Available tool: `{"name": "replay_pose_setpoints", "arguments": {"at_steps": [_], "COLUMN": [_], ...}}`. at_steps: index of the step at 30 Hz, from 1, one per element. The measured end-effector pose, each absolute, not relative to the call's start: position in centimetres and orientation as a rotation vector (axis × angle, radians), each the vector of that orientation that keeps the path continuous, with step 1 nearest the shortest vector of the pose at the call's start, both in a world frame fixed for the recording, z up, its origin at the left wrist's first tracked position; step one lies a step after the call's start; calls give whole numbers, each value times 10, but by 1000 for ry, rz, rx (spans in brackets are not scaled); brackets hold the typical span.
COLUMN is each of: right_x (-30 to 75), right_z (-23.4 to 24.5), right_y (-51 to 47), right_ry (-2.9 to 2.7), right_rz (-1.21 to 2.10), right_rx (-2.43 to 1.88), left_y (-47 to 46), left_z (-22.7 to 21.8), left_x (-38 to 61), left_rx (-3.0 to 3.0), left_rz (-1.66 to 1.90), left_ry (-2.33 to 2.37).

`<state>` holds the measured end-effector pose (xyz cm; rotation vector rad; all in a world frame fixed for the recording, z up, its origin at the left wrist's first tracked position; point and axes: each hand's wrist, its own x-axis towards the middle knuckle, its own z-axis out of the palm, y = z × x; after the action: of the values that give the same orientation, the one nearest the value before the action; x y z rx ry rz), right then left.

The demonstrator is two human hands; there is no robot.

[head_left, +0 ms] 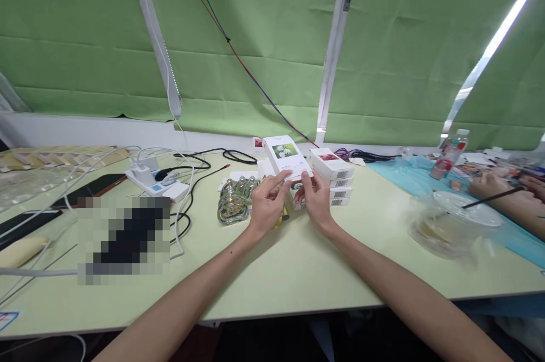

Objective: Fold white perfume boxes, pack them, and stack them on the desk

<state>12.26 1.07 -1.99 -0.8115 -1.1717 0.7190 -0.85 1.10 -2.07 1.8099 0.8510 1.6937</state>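
A white carton [279, 145] with a picture of white flowers on a green ground is tilted up between my hands. My left hand [267, 203] is closed at the carton's lower left, thumb and index finger at its near end. On the other side, my right hand [315, 198] grips the lower right edge with bent fingers. Several clear glass bottles [232, 207] with golden detail stand just left of my left hand. A stack of similar white cartons [334, 168], the top one with a red flower picture, is beside my right hand.
A power strip [157, 183] with plugs and tangled cables lies to the left, near a blurred-out dark object [131, 234]. On the right are a plastic bowl [443, 231] with a black straw-like stick, a bottle [451, 152], blue sheeting [395, 172] and another person's hand [494, 189].
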Motion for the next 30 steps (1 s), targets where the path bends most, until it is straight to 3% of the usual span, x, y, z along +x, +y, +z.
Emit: {"name": "replay_pose_setpoints", "arguments": {"at_steps": [30], "right_x": [124], "right_z": [-19], "right_y": [11], "right_ry": [-1183], "right_rz": [745], "right_rx": [-821], "left_y": [8], "left_z": [-18], "left_x": [-7], "left_rx": [1793], "left_rz": [1668], "left_ry": [860]}}
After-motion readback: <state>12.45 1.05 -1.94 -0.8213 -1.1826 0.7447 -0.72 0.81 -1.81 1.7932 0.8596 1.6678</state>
